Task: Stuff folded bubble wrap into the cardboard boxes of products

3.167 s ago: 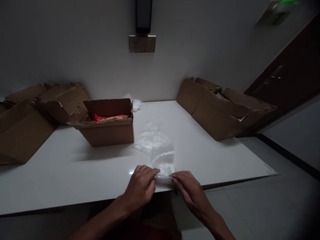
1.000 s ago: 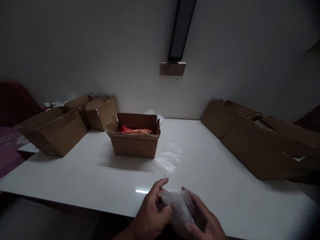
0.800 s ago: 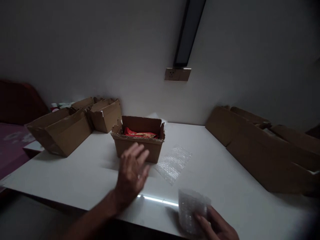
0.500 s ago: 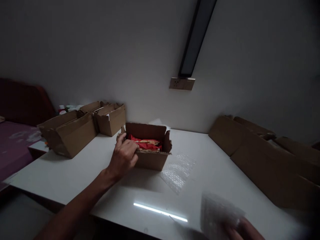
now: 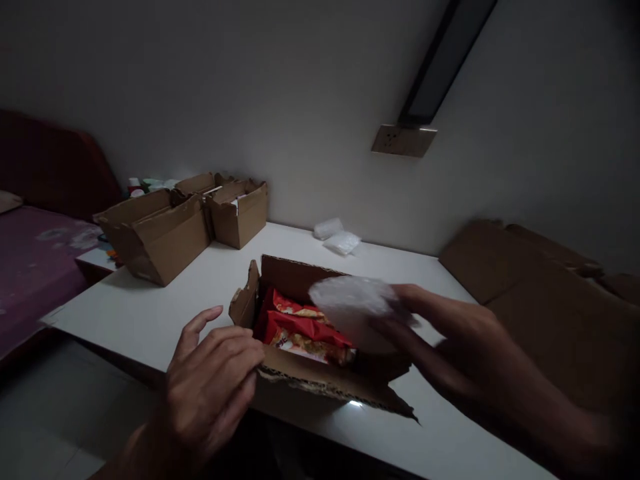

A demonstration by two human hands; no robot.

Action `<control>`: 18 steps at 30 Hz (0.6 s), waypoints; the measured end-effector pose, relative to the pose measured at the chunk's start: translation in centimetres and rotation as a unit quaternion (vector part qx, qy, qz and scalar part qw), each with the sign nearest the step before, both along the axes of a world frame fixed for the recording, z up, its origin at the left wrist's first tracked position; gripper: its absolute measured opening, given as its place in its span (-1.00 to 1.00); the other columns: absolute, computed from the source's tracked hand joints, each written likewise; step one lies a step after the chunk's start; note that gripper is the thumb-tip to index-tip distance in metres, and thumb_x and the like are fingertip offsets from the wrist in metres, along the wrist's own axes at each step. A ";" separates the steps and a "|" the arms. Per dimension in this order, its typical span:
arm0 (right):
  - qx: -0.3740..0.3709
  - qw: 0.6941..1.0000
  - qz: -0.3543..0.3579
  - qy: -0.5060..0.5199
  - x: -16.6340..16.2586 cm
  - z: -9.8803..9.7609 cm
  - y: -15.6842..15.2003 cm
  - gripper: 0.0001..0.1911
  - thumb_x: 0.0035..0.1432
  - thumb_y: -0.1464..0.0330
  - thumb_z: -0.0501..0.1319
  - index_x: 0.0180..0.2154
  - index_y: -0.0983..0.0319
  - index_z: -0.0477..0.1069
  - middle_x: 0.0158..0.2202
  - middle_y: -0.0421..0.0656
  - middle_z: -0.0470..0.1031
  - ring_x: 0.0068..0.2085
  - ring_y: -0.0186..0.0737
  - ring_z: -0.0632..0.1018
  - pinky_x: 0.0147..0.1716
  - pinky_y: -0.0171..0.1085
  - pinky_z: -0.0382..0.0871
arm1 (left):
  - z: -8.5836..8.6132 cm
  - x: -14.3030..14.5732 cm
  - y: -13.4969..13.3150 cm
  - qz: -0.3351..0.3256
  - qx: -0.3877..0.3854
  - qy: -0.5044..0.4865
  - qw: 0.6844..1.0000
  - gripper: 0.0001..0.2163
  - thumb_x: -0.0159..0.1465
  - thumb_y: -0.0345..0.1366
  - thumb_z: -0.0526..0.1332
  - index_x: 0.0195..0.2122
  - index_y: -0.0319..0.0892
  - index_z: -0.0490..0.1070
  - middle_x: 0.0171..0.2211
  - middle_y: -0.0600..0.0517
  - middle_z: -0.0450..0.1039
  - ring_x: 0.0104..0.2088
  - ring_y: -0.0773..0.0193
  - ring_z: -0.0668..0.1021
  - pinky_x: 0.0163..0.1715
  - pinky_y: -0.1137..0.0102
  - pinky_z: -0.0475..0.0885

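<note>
An open cardboard box (image 5: 320,380) sits at the near edge of the white table (image 5: 165,300), with red snack packets (image 5: 300,327) inside. My left hand (image 5: 210,387) rests against the box's near left corner, fingers loosely spread and empty. My right hand (image 5: 460,353) reaches in from the right and grips a folded wad of bubble wrap (image 5: 353,303), holding it just above the box's opening.
Two open cardboard boxes (image 5: 160,230) stand at the table's far left. Flattened cardboard (image 5: 540,280) lies on the right side. Small clear plastic bags (image 5: 336,237) lie by the wall. A wall socket (image 5: 403,140) is above. A bed with a purple cover (image 5: 35,260) is at left.
The box has come from mid-table to the near edge, drawn by my left hand. My right hand has carried the bubble wrap up from the table edge to above the box.
</note>
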State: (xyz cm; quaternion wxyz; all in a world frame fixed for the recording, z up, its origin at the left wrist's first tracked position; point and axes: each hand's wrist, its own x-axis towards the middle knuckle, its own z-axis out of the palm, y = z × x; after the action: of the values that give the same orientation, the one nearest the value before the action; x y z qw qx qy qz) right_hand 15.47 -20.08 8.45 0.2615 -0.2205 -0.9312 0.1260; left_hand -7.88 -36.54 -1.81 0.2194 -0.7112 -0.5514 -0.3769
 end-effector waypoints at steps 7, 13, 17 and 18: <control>-0.039 0.924 0.060 -0.375 -8.6 -2.1 0.7 -0.88 0.22 0.42 0.15 -0.31 0.25 0.47 -0.44 -0.14 0.56 -0.48 -0.31 0.50 -0.52 -0.36 0.15 | -0.6 0.2 0.3 -0.018 0.046 -0.112 0.992 -0.79 0.22 -0.62 0.15 -0.20 -0.21 0.42 -0.30 0.01 0.57 -0.23 0.30 0.58 0.09 0.10 0.35; 0.109 0.890 0.073 -0.436 -10.4 -2.4 0.4 -0.82 0.19 0.39 0.20 -0.34 0.30 0.57 -0.32 0.03 0.61 -0.28 -0.07 0.61 -0.34 -0.26 0.30 | -0.7 -0.1 0.9 -0.034 0.053 -0.130 0.990 -0.79 0.20 -0.62 0.15 -0.23 -0.20 0.41 -0.35 0.04 0.55 -0.27 0.31 0.58 0.05 0.10 0.38; 0.096 0.873 0.058 -0.475 -11.2 -3.0 0.3 -0.82 0.18 0.44 0.19 -0.31 0.30 0.59 -0.33 0.02 0.63 -0.34 -0.10 0.62 -0.42 -0.29 0.32 | -0.5 -0.1 1.2 -0.032 0.058 -0.125 0.990 -0.79 0.21 -0.61 0.15 -0.20 -0.21 0.40 -0.33 0.04 0.54 -0.29 0.33 0.57 0.05 0.11 0.38; 0.084 0.867 0.058 -0.487 -11.5 -3.3 0.3 -0.80 0.18 0.46 0.18 -0.31 0.30 0.60 -0.34 0.01 0.63 -0.36 -0.10 0.63 -0.44 -0.29 0.32 | -0.4 0.0 1.2 -0.033 0.058 -0.122 0.990 -0.78 0.21 -0.61 0.15 -0.19 -0.21 0.39 -0.33 0.04 0.53 -0.30 0.34 0.56 0.06 0.12 0.38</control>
State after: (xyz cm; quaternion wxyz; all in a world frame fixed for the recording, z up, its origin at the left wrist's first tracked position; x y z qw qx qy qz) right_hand 3.99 -19.74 5.14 -0.2155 -0.1766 -0.9585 -0.0611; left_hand -7.92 -35.29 -2.23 0.1790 -0.6635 -0.5276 -0.4993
